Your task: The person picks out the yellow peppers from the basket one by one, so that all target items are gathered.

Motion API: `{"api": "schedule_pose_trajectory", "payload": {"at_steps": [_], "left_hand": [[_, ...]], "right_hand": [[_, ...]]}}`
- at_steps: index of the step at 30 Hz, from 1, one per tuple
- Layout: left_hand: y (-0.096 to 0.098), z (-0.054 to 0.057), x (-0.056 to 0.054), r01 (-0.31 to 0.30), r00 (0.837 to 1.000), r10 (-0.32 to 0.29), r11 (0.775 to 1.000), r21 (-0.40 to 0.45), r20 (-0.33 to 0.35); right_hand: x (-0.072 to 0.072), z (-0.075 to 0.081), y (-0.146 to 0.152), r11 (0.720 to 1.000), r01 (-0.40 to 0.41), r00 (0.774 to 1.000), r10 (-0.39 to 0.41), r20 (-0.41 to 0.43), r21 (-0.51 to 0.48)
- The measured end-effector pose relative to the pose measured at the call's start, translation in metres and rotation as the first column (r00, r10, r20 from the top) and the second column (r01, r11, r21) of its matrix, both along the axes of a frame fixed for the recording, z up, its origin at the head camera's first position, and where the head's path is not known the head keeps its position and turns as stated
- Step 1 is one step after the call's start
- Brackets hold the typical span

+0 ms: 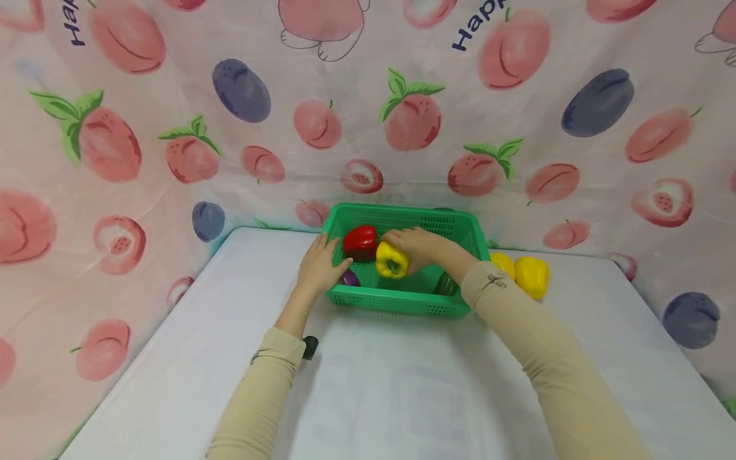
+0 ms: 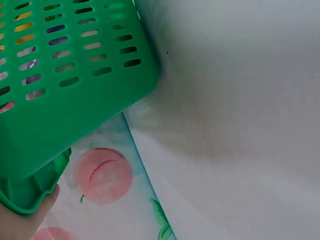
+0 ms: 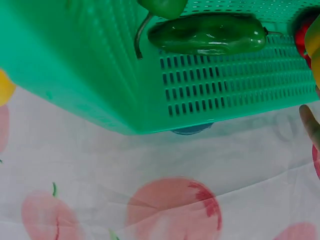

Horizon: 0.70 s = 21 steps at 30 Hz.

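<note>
My right hand (image 1: 422,246) reaches into a green plastic basket (image 1: 397,308) and grips a yellow bell pepper (image 1: 391,260), its hollow end facing me. A red bell pepper (image 1: 360,243) lies just left of it in the basket. At the basket's left end, my left hand (image 1: 318,265) holds the rim, thumb over the inner side; the left wrist view shows fingers (image 2: 46,205) under the rim. Below that thumb a purple vegetable (image 1: 349,278) is partly covered. The right wrist view shows a long green pepper (image 3: 207,35) and a stemmed green vegetable (image 3: 167,7) inside the basket.
Two yellow bell peppers, one (image 1: 531,277) in full view and another (image 1: 503,263) partly behind my right sleeve, sit right of the basket on the white table (image 1: 368,383). A fruit-print cloth (image 1: 368,128) hangs behind the table, close to the basket's back side.
</note>
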<state>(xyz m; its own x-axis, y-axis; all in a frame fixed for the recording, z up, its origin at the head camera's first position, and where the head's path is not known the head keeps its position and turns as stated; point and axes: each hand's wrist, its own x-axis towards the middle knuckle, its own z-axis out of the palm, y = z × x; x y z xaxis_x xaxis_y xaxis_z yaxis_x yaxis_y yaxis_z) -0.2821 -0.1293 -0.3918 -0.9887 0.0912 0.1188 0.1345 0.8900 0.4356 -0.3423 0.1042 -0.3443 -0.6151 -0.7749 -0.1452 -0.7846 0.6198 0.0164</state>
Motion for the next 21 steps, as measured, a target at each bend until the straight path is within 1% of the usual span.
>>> {"api": "schedule_pose_trajectory", "payload": {"at_steps": [4,9,15,17,21], "left_hand": [[0.000,0.001,0.000,0.001,1.000,-0.001,1.000,-0.010,-0.008],[0.000,0.002,-0.001,0.005,1.000,-0.006,1.000,-0.003,-0.015],[0.000,0.000,0.000,0.007,1.000,-0.007,1.000,0.006,-0.011],[-0.001,0.000,0.001,0.009,1.000,-0.009,1.000,0.003,-0.017],[0.000,0.000,0.001,0.012,1.000,-0.012,1.000,0.000,-0.017]], "right_hand": [[0.005,0.003,0.006,0.998,-0.002,1.000,0.002,-0.001,-0.060],[0.012,0.011,0.014,0.991,-0.023,0.999,0.018,-0.036,-0.131],[0.021,0.016,0.024,0.983,0.006,0.999,-0.014,-0.044,-0.185],[0.024,0.016,0.027,0.978,0.027,0.999,-0.036,-0.038,-0.208],[0.031,0.017,0.033,0.961,0.063,0.998,-0.058,0.029,-0.269]]}}
